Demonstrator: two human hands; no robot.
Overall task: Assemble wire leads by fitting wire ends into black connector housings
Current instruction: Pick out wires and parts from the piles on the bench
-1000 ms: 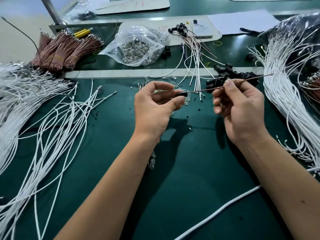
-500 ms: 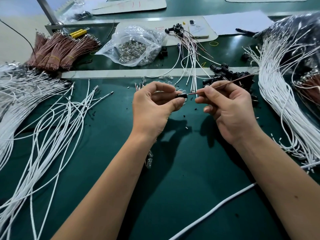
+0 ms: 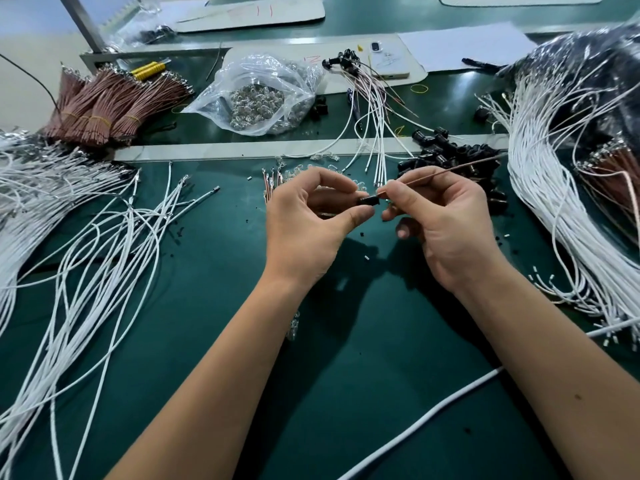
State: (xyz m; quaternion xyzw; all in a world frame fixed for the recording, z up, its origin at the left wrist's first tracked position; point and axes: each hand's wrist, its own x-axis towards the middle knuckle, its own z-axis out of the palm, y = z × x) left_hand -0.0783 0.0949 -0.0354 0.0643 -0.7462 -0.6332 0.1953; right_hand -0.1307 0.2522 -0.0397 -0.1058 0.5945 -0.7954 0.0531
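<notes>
- Green work mat [image 3: 214,341]: filling most of the frame and serving as the bench, with stock lying at the edges and the centre taken up by the two hands.
- White wires [image 3: 86,271]: fanning loose across the left of the frame; a second, denser hank [image 3: 554,188] is draping down the right edge, both apparently lying within reach as supply.
- Brown wire bundles [image 3: 114,105]: lying banded at upper left, probably held back as stock.
- Clear bag [image 3: 256,95]: sitting at upper centre, holding small shiny parts.
- Pile of black housings [image 3: 446,154]: heaping just above and to the right of the hands, likely for quick picking.
- Left hand [image 3: 311,230]: pinching one black connector housing [image 3: 367,201] at frame centre between thumb and fingers, its opening facing right, seemingly to steady it.
- Right hand [image 3: 446,223]: pinching a brown wire [image 3: 450,169] close to its end, presumably for stiffness, the tip meeting the housing's mouth; whether it is seating cannot be told.
</notes>
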